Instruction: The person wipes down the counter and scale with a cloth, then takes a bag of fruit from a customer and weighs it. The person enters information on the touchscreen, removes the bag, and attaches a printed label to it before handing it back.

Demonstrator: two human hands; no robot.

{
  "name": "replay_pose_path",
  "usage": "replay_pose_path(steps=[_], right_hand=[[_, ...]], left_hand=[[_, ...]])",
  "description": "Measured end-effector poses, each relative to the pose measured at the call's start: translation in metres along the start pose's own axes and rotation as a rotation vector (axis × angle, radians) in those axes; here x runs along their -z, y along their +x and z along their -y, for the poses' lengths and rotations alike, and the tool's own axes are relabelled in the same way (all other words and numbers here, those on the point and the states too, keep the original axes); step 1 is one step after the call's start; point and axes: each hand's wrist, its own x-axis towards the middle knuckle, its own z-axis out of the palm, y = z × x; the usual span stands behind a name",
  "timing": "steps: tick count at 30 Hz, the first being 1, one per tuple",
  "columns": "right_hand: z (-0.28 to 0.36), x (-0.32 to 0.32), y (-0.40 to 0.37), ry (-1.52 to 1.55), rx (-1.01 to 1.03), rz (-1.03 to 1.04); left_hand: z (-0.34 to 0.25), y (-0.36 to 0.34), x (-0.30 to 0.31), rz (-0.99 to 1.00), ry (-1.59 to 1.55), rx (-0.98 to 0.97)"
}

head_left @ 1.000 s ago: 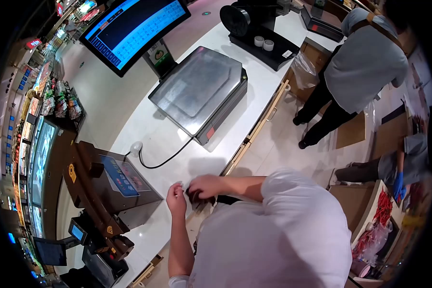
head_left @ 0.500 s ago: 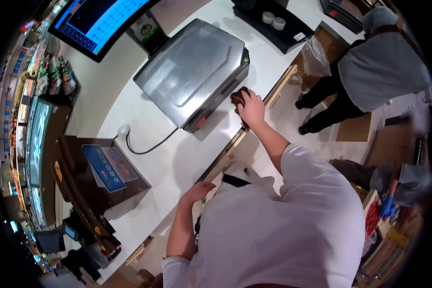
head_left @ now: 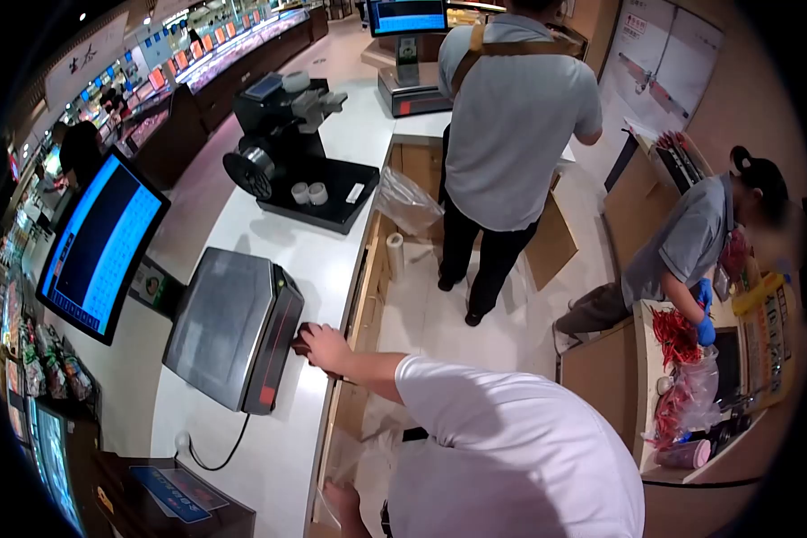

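Note:
My right hand is stretched forward and presses a dark brown cloth onto the white counter, right against the front side of the steel weighing scale. Only a small edge of the cloth shows under my fingers. My left hand is low at the bottom of the view by the counter's wooden edge. Little of it shows and nothing is seen in it.
A blue-screen monitor stands left of the scale. Farther along are a black machine and a tray with two white cups. One person in a grey shirt stands ahead; another with blue gloves handles red chillies.
My head has turned right along the counter, so the view has swung. My right hand carried the cloth from beside my left hand out to the scale and now wipes there.

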Motion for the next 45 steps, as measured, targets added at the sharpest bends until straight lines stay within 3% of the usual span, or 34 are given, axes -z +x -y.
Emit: replay_pose_path(steps=[3, 5, 9, 11, 12, 13, 14, 15, 16, 17, 19, 23, 25, 27, 31, 33, 35, 40, 43, 45], right_hand=[[0.008, 0.006, -0.006, 0.039, -0.003, 0.1], [0.008, 0.004, -0.015, 0.051, 0.064, 0.045], [0.021, -0.003, -0.038, 0.005, 0.201, 0.031], [0.037, -0.013, -0.065, 0.141, 0.352, 0.211], [0.054, -0.013, -0.083, 0.283, 0.307, 0.417], [0.068, -0.014, -0.105, 0.333, 0.51, 0.406], [0.086, 0.0, -0.126, 0.359, 0.546, 0.601], [0.088, -0.019, -0.139, 0.531, 0.867, 0.621], [0.094, -0.048, -0.154, 0.474, 0.96, 0.706], [0.103, -0.032, -0.159, 0.373, 1.014, 0.712], [0.107, -0.026, -0.151, 0.57, 1.011, 0.732], [0.071, -0.003, -0.104, 0.657, 0.539, 0.331], [0.046, 0.031, -0.08, 0.491, 0.338, 0.255], [0.019, 0.019, -0.052, 0.355, 0.17, 0.21], [-0.001, 0.01, -0.026, 0.105, -0.112, 0.11], [0.004, 0.015, -0.026, 0.012, -0.124, 0.163], [0.018, 0.003, -0.031, 0.011, -0.131, 0.041], [0.059, -0.028, -0.082, -0.078, 0.337, 0.073], [0.093, -0.059, -0.127, -0.005, 0.643, 0.372], [0.105, -0.061, -0.145, 0.367, 0.909, 0.62]], left_hand=[[0.022, 0.017, -0.012, -0.157, 0.013, -0.014], [0.034, 0.02, -0.009, -0.202, 0.046, 0.043], [0.028, 0.019, -0.006, -0.13, 0.047, 0.138], [0.012, 0.002, 0.007, -0.109, 0.081, 0.059], [0.026, 0.004, 0.0, -0.116, 0.13, -0.047], [0.05, 0.016, -0.02, -0.131, 0.297, -0.04], [0.078, 0.032, -0.036, -0.115, 0.378, -0.296], [0.07, 0.032, -0.033, -0.057, 0.338, -0.305], [0.059, 0.031, -0.028, 0.029, 0.272, -0.271], [0.051, 0.031, -0.023, 0.118, 0.194, -0.249], [0.027, 0.032, 0.004, 0.305, 0.026, -0.207], [-0.009, 0.038, 0.047, 0.551, -0.159, -0.132], [-0.01, 0.04, 0.064, 0.579, -0.199, -0.117], [-0.009, 0.034, 0.078, 0.56, -0.234, -0.074], [-0.007, 0.017, 0.083, 0.504, -0.272, -0.004], [0.004, 0.003, 0.086, 0.469, -0.289, 0.045], [0.021, -0.016, 0.082, 0.437, -0.303, 0.098], [0.048, -0.067, 0.052, 0.443, -0.322, 0.216], [0.055, -0.094, 0.031, 0.434, -0.341, 0.261], [0.06, -0.108, 0.018, 0.43, -0.355, 0.283]])
